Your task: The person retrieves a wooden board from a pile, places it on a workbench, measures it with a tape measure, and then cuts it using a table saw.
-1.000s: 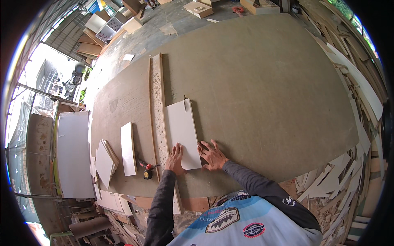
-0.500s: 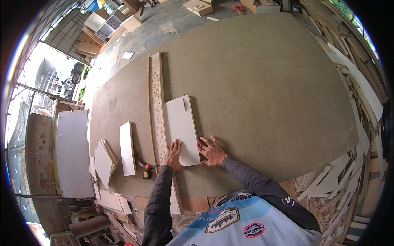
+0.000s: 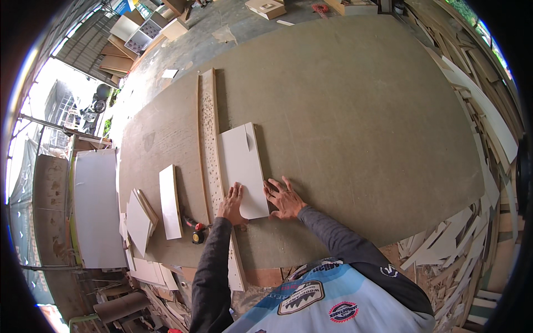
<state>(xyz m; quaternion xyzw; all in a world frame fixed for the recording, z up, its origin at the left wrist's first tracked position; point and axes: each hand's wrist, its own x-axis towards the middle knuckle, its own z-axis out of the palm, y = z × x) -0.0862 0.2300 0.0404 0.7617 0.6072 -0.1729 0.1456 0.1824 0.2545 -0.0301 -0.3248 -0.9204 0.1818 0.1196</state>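
Note:
A white rectangular board point(image 3: 244, 166) lies flat on the large brown worktable, its left edge against a long speckled wooden strip point(image 3: 209, 122). Near its far right corner is a narrow dark slit or sliver that I cannot make out clearly. My left hand point(image 3: 230, 206) rests on the board's near left corner, fingers stretched forward and overlapping the strip's edge. At the near right edge, my right hand point(image 3: 285, 201) is spread, its fingertips touching the board's side. Neither hand is wrapped round anything.
Left of the strip lie a narrow white panel point(image 3: 170, 202), a stack of pale panels point(image 3: 139, 222), a tape measure point(image 3: 197, 237) and a red-and-black tool point(image 3: 192, 223). Wood offcuts point(image 3: 444, 244) heap beyond the brown table's point(image 3: 355, 122) right edge. A white sheet point(image 3: 95, 208) stands at the left.
The white board has slid a little way forward along the strip, away from me. Both my hands have moved forward with it, and the view has shifted slightly.

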